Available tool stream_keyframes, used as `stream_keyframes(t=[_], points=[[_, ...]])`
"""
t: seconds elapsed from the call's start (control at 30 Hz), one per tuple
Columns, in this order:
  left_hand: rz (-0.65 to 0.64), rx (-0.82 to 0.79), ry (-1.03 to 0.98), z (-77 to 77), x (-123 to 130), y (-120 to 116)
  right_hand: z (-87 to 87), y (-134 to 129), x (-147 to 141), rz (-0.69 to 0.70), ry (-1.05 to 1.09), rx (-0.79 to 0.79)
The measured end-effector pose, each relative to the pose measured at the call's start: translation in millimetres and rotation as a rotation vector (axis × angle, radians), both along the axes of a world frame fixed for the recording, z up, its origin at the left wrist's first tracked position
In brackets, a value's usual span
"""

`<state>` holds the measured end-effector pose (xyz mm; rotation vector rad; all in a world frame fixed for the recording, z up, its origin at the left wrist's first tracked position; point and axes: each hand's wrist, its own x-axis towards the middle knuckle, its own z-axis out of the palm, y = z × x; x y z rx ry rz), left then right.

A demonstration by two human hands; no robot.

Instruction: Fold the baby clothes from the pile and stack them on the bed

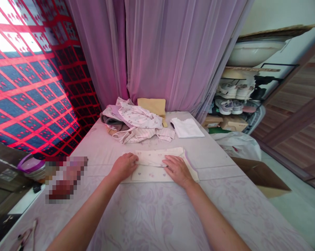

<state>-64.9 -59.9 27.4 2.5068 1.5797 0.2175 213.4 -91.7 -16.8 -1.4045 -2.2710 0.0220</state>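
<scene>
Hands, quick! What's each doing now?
Left hand: touching the patterned cloth, left side; grip can't be told.
Right hand: on that cloth; pinching can't be told.

1. Spread garment [152, 171]: cream, pink and grey motifs, lilac edge.
2. Folded garment [188, 128]: white.
3. Folded cloth [152, 105]: mustard yellow.
4. Clothes pile [141, 116]: small-print white, pale stripes.
5. Curtain [173, 52]: mauve.
6. Checked drape [26, 78]: red bands, dark blue blocks.
7. Cover [147, 216]: pale lilac florals.

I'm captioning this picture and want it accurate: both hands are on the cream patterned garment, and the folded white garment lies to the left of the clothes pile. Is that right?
Not quite: the head view shows the folded white garment to the right of the clothes pile. The rest stands: left hand and right hand are on the cream patterned garment.
</scene>
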Motion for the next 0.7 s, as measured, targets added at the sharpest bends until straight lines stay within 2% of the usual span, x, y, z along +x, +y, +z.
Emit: stream_keyframes(t=[0.23, 0.37, 0.53, 0.7], points=[[-0.051, 0.078, 0.064, 6.3, 4.8, -8.7, -2.4, -2.0, -0.4, -0.079, 0.043, 0.050], [-0.083, 0.071, 0.057, -1.1, 4.2, -17.4, -5.6, -3.7, 1.9, -0.074, 0.031, 0.014], [-0.042, 0.049, -0.040, -9.7, 1.2, -16.4, -7.4, -4.0, 1.9, -0.086, 0.045, -0.022], [-0.095, 0.072, -0.066, -11.8, 27.5, -7.7, -3.9, -4.0, 0.3, -0.069, 0.048, -0.014]])
